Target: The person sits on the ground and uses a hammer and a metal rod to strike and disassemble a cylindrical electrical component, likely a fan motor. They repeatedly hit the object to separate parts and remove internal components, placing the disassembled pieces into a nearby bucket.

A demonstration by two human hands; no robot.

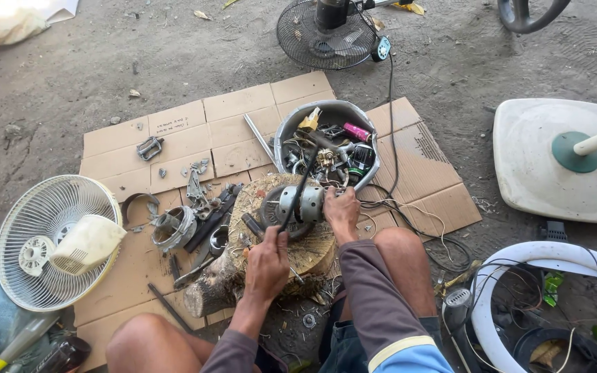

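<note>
1. The fan motor (300, 204) lay on its side on top of a wood stump (278, 242), which rested on the sheets of cardboard (195, 131) spread over the dirt floor.
2. The right hand (342, 209) gripped the motor's right end, its fingers closed around the housing.
3. The left hand (268, 262) was wrapped tight around the lower end of a long dark tool (297, 190), which slanted up across the motor toward the bowl behind it.
4. A metal bowl (286, 131) stood just behind the stump, full of small parts, wires, a pink piece and a yellow piece.
5. A thin metal rod (259, 138) lay on the cardboard just left of the bowl.
6. Left of the stump, loose metal parts were scattered, among them a round ringed part (173, 226) and a pedal-like piece (149, 148).
7. At the far left a white fan grille (36, 207) lay flat with a cream plastic cover (88, 242) resting on it.
8. A dark fan head (326, 34) sat on the ground beyond the cardboard, its black cable (390, 97) running down past the bowl.
9. A white fan base (533, 166) lay at the right, and a white ring (519, 257) with tangled wires sat below it.
</note>
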